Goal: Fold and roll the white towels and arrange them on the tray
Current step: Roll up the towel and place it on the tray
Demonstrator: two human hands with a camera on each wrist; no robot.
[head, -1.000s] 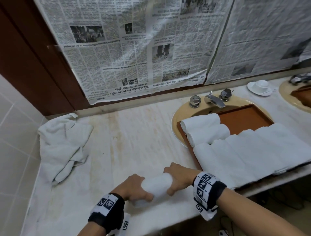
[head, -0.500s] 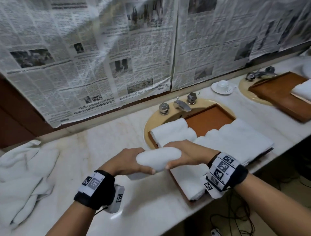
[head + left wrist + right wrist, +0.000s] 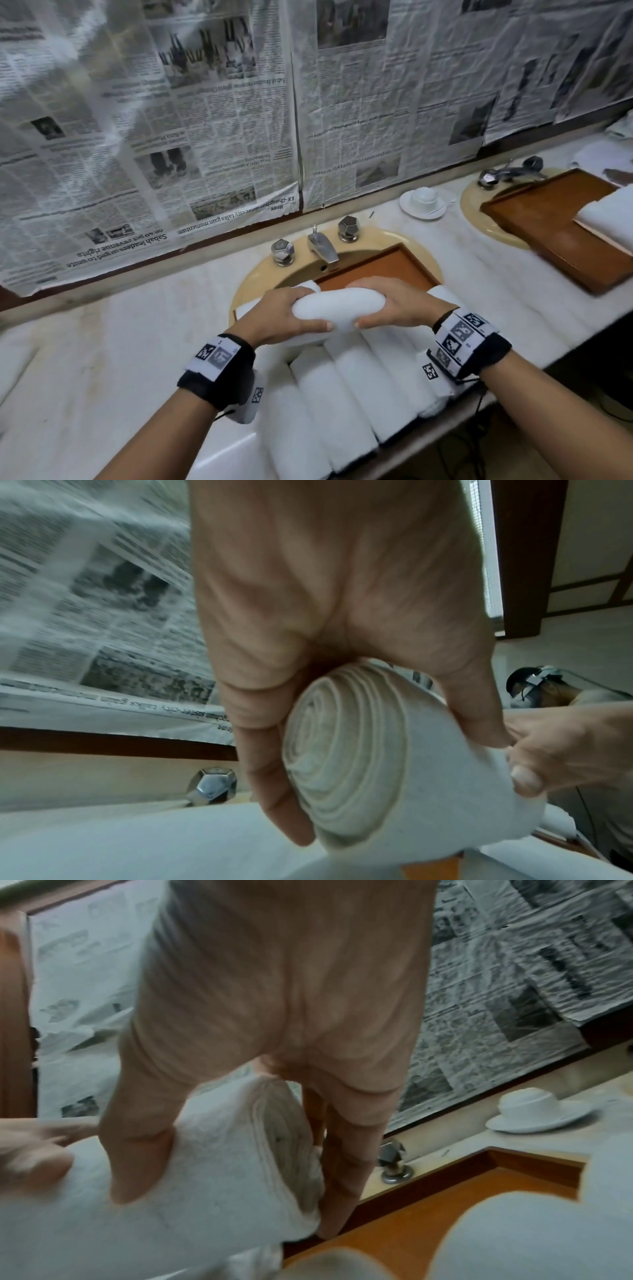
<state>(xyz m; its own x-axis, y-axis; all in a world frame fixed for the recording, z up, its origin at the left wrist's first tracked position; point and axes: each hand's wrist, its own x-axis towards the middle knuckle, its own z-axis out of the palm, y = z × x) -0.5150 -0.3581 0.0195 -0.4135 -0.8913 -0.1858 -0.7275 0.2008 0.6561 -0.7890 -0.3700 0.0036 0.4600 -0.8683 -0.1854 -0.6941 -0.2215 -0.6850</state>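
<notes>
A rolled white towel [image 3: 339, 308] is held level in the air over the brown wooden tray [image 3: 387, 270] that sits across the sink. My left hand [image 3: 287, 315] grips its left end, whose spiral layers [image 3: 342, 753] show in the left wrist view. My right hand [image 3: 387, 308] grips the right end [image 3: 219, 1167], thumb on top and fingers behind. Several rolled white towels [image 3: 346, 390] lie side by side on the tray's near part, under and in front of both hands.
The faucet [image 3: 322, 245] and two knobs stand behind the tray. A white cup on a saucer [image 3: 424, 202] sits on the marble counter [image 3: 113, 359]. A second tray [image 3: 555, 229] with towels lies over the right sink. Newspaper [image 3: 205, 120] covers the wall.
Both hands have lifted the rolled towel off the counter and carried it right, over the tray's rolled towels. The crumpled towel at the left has left the view.
</notes>
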